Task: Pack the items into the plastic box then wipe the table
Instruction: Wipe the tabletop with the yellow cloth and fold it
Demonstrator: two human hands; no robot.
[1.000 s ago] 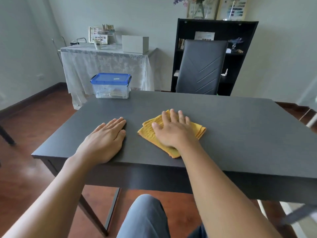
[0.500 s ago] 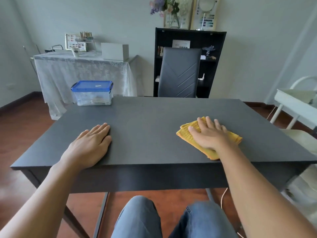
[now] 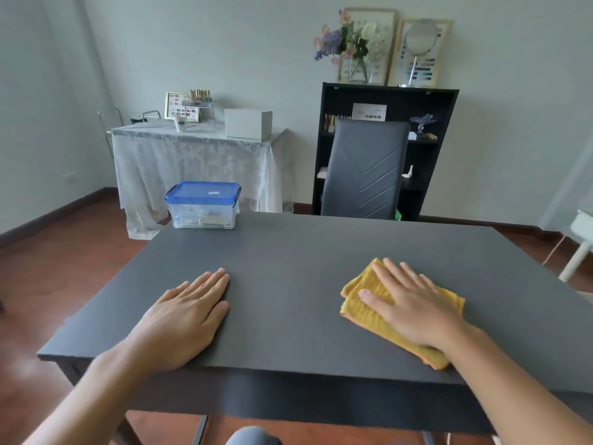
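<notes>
The right hand (image 3: 414, 306) lies flat on the cloth (image 3: 362, 303) at 4 o'clock on the tabletop (image 3: 305, 261), fingers straight, its grip around nothing. The left hand (image 3: 183, 316) rests flat at 7 o'clock, its grip also empty. The box (image 3: 203, 205), lid on, stands at 11 o'clock.

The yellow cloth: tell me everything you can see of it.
The yellow cloth is a folded, textured fabric with an orange-tinted edge, lying flat on the dark table near its front edge, toward the right. The right hand presses on it with straight, spread fingers, covering its middle; corners show on either side of the hand.
</notes>
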